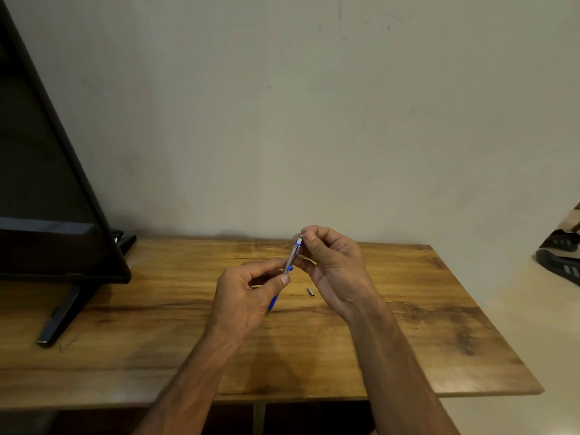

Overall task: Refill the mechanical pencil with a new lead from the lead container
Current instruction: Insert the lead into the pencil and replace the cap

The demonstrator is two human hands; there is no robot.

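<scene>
My left hand (248,293) grips a mechanical pencil (292,257) with a silver barrel and blue grip, held tilted with its top end up and away from me. At that top end, the thumb and forefinger of my right hand (329,262) pinch a small white piece, probably the eraser. A small silver cap (310,291) lies on the wooden table (423,324) just below my right hand. Whether my right palm hides a lead container I cannot tell; none shows anywhere.
A black monitor (47,183) on a stand (62,315) fills the left side of the table. The wall rises right behind the table. Black shoes (561,255) lie on the floor beyond the right edge.
</scene>
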